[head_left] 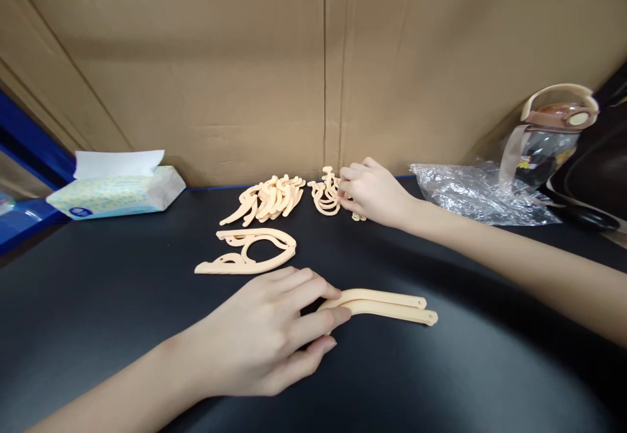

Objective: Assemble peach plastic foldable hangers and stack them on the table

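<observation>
Brown cardboard (220,80) stands upright across the whole far side, a vertical seam running down near its middle. In front of it spreads a black table (147,341). Two bare arms come in, one from the near left and one from the right, and their hands are well apart.

The left hand (274,332), near the middle, lies palm down with its fingers over the left ends of two peach-coloured curved strips (392,311). The strips lie side by side and reach out to the right; whether finger and thumb pinch them cannot be told. The right hand (375,192), farther off, has its fingers bent down at a small pile of peach-coloured hooks (329,186); its fingertips are partly hidden, so whether it grips one cannot be told.

At the far right lies a crumpled clear plastic bag (470,198). At the far left sits a pale, patterned pack of tissues (122,196), one white sheet sticking up. Just behind the bag is a see-through bottle (546,152) with a brown lid and a cream carrying loop.

A heap of curved peach pieces (277,198) lies near the cardboard, left of the hooks. Between that heap and the left hand rests a folded peach hanger (264,265), its two arms meeting at the right around a round opening.
</observation>
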`<state>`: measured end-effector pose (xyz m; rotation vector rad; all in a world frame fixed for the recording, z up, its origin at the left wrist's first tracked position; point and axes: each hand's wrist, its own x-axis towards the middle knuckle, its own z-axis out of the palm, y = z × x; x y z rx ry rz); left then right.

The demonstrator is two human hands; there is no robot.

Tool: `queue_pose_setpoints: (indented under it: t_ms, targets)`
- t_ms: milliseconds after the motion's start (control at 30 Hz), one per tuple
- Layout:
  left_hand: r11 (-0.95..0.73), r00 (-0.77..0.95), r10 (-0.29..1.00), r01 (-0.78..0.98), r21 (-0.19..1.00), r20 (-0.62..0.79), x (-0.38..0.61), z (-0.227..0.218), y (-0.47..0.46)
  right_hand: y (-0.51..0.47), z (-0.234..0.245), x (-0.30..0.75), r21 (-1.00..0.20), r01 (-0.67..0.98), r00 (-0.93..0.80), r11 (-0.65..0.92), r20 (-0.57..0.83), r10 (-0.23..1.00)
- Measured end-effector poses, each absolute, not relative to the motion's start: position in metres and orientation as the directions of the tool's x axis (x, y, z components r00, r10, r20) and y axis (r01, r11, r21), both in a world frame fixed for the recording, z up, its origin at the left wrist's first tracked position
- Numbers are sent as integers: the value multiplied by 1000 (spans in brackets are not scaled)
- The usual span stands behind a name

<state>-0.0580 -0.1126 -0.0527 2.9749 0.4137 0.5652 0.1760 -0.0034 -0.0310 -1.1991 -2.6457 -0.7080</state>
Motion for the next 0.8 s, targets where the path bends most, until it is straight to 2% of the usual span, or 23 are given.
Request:
queue_pose_setpoints:
  t_ms: [133, 300, 367, 600, 800]
  targets:
    - [-960, 893, 278, 245, 136, 355, -58, -54, -111, -29, -22, 178, 299, 728, -685, 617, 329, 650]
    - [-960, 886, 276, 237, 147, 372, -58, -61, -109, -67, -16, 183, 62, 638, -736, 768, 342, 584]
    - [-959, 882, 280, 237, 157, 379, -58, -64, -108, -75, -15, 184, 10, 621, -739, 783, 340, 582]
    - [-960, 883, 276, 232, 159, 379, -58, -64, -110, -76, -25, 182, -64, 585, -777, 809, 240, 581]
    - [-961, 884, 274, 237, 141, 380, -57, -62, -110, -78, -32, 176, -136, 568, -785, 811, 207, 584]
